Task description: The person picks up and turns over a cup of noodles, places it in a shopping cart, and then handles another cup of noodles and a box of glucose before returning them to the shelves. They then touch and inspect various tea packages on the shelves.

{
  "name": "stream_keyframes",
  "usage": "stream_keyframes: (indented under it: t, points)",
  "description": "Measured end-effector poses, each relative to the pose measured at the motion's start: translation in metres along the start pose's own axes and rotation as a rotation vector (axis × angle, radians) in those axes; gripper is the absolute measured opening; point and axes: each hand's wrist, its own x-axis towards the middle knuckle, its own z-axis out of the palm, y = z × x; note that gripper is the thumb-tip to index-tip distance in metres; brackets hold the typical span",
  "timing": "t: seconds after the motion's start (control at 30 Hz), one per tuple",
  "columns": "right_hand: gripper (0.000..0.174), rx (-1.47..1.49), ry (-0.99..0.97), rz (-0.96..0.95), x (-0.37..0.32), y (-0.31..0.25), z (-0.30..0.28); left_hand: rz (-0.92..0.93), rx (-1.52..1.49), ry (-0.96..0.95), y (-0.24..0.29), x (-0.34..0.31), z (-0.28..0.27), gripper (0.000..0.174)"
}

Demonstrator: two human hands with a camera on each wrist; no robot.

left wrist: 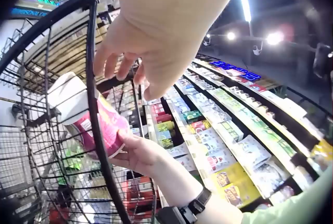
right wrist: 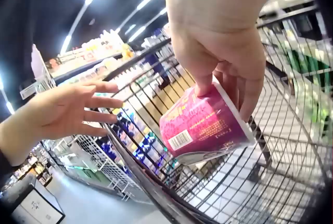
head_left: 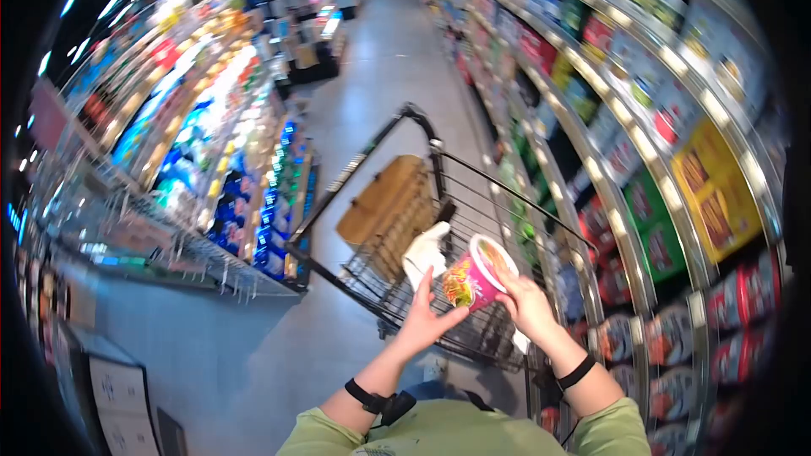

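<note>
Yellow packs (head_left: 718,190) on lit shelves (head_left: 645,145)

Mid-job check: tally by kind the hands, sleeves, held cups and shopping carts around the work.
Bare hands: 2 (left hand, right hand)
Light green fabric sleeves: 2
Pink printed round cup, held: 1
Black wire shopping cart: 1
Total: 6

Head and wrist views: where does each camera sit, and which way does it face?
Head: on the head, facing forward and down at the cart and pink cup; left hand, right hand and green shirt show.
Left wrist: on that wrist, facing the cup and right-side shelves; both hands show.
Right wrist: on that wrist, facing the cup and white wire rack; both hands show.
The wrist views share the cup and both hands.
</note>
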Motion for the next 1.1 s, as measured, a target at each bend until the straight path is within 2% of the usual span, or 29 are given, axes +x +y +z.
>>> stream_keyframes:
  t: [0.03, 0.1, 0.17, 0.2, 0.27, 0.33, 0.43, 0.47, 0.5, 0.57, 0.6, 0.63, 0.7, 0.73, 0.77, 0.83, 0.87, 0.9, 0.97, 1.03, 1.07, 1.1]
  points:
    - [0.052, -0.140, 0.123, -0.161, -0.018, -0.006, -0.020, -0.087, -0.308, -0.066, 0.008, 0.004, 0.016, 0.103]
    - [0.056, -0.366, 0.161, -0.203, -0.054, -0.024, -0.062, -0.115, -0.567, -0.234, 0.058, 0.003, 0.043, 0.095]
    - [0.059, -0.448, 0.284, -0.204, -0.094, -0.028, -0.086, -0.094, -0.491, -0.396, 0.072, 0.004, 0.076, 0.084]
    - [0.059, -0.442, 0.325, -0.193, -0.112, -0.026, -0.097, -0.061, -0.639, -0.423, 0.074, 0.000, 0.097, 0.077]
    - [0.058, -0.457, 0.384, -0.132, -0.152, -0.025, -0.115, -0.163, -0.732, -0.548, 0.087, -0.010, 0.127, 0.075]
    - [0.056, -0.138, 0.577, -0.064, -0.191, -0.026, -0.132, -0.279, -0.770, -0.662, 0.105, -0.024, 0.154, 0.073]
    - [0.078, -0.045, 0.716, 0.115, -0.262, -0.016, -0.153, -0.262, -0.750, -0.908, 0.114, -0.046, 0.197, 0.069]
    - [0.090, -0.008, 0.698, 0.197, -0.286, -0.013, -0.160, -0.378, -0.676, -1.008, 0.117, -0.053, 0.208, 0.067]
    - [0.091, 0.106, 0.694, 0.319, -0.307, -0.018, -0.169, -0.435, -0.631, -1.080, 0.132, -0.066, 0.222, 0.071]
    - [0.091, 0.665, 0.684, 0.428, -0.355, -0.016, -0.172, -0.563, -0.669, -1.318, 0.147, -0.087, 0.254, 0.079]
    - [0.091, 0.661, 0.715, 0.454, -0.378, -0.016, -0.173, -0.584, -0.546, -1.351, 0.159, -0.103, 0.271, 0.091]
    - [0.090, 0.772, 0.737, 0.423, -0.400, -0.015, -0.174, -0.596, -0.531, -1.383, 0.161, -0.118, 0.287, 0.091]
    - [0.089, 0.875, 0.784, 0.392, -0.441, -0.016, -0.183, -0.597, -0.446, -1.476, 0.166, -0.144, 0.317, 0.102]
    - [0.087, 0.958, 0.818, 0.407, -0.459, -0.018, -0.188, -0.585, -0.362, -1.464, 0.171, -0.159, 0.330, 0.111]
    - [0.085, 1.042, 0.850, 0.416, -0.478, -0.019, -0.191, -0.586, -0.346, -1.482, 0.172, -0.174, 0.342, 0.111]
    - [0.080, 1.006, 0.923, 0.420, -0.516, -0.014, -0.186, -0.608, -0.422, -1.570, 0.170, -0.198, 0.360, 0.115]
    - [0.080, 1.026, 0.978, 0.402, -0.532, -0.013, -0.186, -0.576, -0.476, -1.666, 0.172, -0.208, 0.368, 0.114]
    - [0.079, 1.043, 1.031, 0.381, -0.547, -0.013, -0.188, -0.569, -0.463, -1.677, 0.176, -0.222, 0.374, 0.114]
    - [0.079, 1.017, 1.061, 0.362, -0.571, -0.020, -0.193, -0.280, -0.258, -1.575, 0.184, -0.255, 0.382, 0.112]
    - [0.079, 0.727, 1.082, 0.460, -0.590, -0.030, -0.196, -0.331, -0.272, -1.549, 0.167, -0.282, 0.397, 0.111]
    - [0.072, 0.594, 1.110, 0.556, -0.595, -0.037, -0.197, -0.013, -0.227, -1.474, 0.161, -0.299, 0.406, 0.112]
    - [0.072, 0.590, 1.122, 0.552, -0.606, -0.043, -0.200, 0.299, -0.184, -1.376, 0.163, -0.316, 0.415, 0.113]
